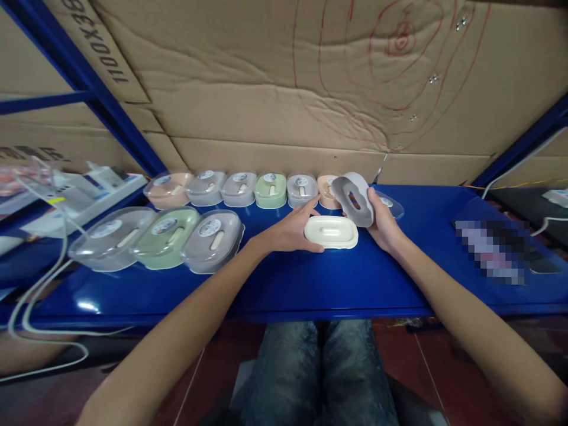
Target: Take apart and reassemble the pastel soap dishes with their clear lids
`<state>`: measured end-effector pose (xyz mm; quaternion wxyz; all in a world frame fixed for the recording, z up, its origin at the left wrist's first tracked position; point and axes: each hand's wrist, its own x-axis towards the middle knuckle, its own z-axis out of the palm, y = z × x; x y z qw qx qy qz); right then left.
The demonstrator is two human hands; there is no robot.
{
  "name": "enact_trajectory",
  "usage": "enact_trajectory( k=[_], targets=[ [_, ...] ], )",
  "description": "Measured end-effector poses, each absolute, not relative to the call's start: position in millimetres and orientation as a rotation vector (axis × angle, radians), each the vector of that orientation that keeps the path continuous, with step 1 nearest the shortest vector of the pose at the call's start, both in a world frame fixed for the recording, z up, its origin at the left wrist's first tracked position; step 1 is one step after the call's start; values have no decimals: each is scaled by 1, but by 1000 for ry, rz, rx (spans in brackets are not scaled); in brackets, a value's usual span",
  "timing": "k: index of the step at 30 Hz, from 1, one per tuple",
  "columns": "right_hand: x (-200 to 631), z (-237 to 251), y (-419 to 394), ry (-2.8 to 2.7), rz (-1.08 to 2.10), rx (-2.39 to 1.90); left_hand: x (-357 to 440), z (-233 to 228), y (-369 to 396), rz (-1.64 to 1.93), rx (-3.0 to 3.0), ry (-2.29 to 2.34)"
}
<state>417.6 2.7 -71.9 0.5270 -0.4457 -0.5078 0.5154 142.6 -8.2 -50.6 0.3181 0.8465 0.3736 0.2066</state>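
Note:
My left hand (293, 229) grips the left end of a cream oval tray (332, 232) with a long raised shape in its middle. The thumb lies along its front edge and the fingers are behind it. In my right hand (384, 223) is a grey hollow plastic cover (352, 198), tilted, with a wavy-edged slot in its wall. It is just above and behind the tray's right end. A clear lid (394, 205) with a round label lies behind my right hand, partly hidden by it.
Finished-looking boxes with clear lids stand in a back row, including a green box (270, 190), and at front left, including a grey box (213, 241). White cables (26, 307) hang at left. A pixelated item (492, 251) lies at right. Cardboard (248, 71) backs the blue table (288, 284).

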Motion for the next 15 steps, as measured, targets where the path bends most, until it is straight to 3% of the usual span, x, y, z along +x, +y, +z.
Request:
enact_trajectory(
  k=[15],
  targets=[
    [421,-70,6,-1239,1283,-1008,143,-48,-11,471,2232,967]
  ],
)
